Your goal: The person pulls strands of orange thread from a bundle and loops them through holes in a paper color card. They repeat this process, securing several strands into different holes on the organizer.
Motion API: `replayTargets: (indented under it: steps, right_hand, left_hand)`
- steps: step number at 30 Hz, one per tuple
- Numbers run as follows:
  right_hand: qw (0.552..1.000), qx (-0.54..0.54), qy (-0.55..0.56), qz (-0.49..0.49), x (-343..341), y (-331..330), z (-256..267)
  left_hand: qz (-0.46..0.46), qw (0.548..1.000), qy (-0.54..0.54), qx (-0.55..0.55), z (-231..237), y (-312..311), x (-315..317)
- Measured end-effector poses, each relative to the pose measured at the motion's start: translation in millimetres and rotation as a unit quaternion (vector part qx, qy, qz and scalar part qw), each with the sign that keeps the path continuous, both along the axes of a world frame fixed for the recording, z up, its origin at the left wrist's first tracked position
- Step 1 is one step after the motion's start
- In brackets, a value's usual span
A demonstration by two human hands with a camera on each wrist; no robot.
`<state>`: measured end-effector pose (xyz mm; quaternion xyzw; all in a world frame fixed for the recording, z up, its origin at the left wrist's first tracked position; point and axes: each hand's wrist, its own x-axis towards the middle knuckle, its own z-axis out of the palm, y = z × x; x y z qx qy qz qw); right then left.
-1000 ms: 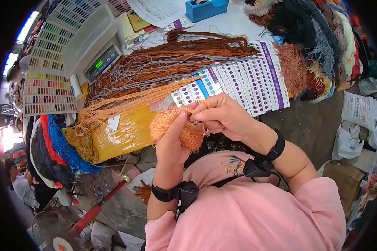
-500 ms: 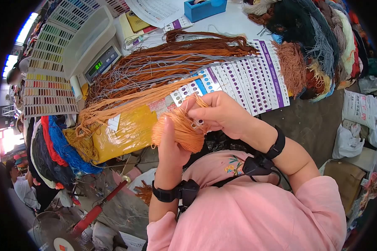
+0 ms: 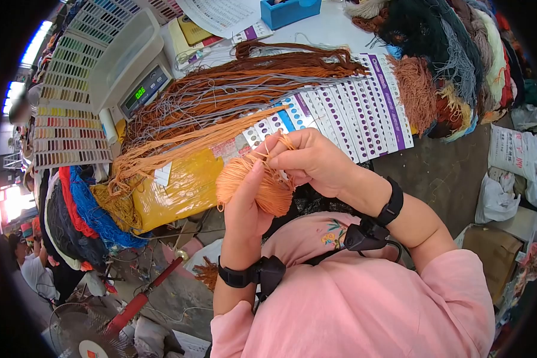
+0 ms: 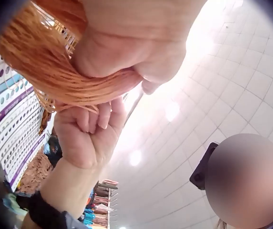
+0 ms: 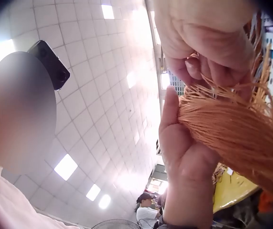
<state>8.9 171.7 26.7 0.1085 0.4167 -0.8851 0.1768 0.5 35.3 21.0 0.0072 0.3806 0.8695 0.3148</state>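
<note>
A thick hank of peach-orange yarn is held up in front of the chest. My left hand grips it, with the thumb along the near side and strands wrapped over the hand. At the hank's upper right end, my right hand pinches a few thin strands between thumb and forefinger, close to the left fingertips. The right wrist view shows the yarn fanning out below the curled right fingers. In the left wrist view, the yarn passes around the left hand.
Behind the hands, a table bears brown, rust and grey yarn bundles, punched shade cards and a yellow wrapped packet. A digital scale stands at left. Yarn heaps sit at right; a fan is at lower left.
The right hand has shifted slightly left and up with the strands. The left thumb straightened up half a second ago and now leans toward the right fingertips again. The hank stays in the left hand.
</note>
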Motion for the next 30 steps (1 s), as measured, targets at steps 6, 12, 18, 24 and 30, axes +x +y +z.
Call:
replayTargets:
  steps: [6, 12, 18, 24, 30]
  right_hand:
    - [1.0, -0.027, -0.007, 0.006, 0, 2, -6]
    - [0.999, -0.03, 0.007, -0.014, -1, 3, -9]
    - [0.997, -0.065, 0.028, -0.001, 1, 2, -9]
    - [0.968, -0.146, -0.042, 0.199, 12, 33, -8]
    - [0.907, 0.317, 0.156, 0.23, 10, 67, 51]
  left_hand:
    - [0.022, 0.998, -0.043, 0.031, -3, -3, 0]
    - [0.072, 0.995, -0.069, 0.024, -9, -3, 2]
    - [0.109, 0.993, -0.035, -0.039, -14, -2, 3]
    - [-0.013, 0.999, 0.023, -0.039, 2, -17, -8]
    - [-0.15, 0.98, -0.1, -0.081, 7, -57, -47]
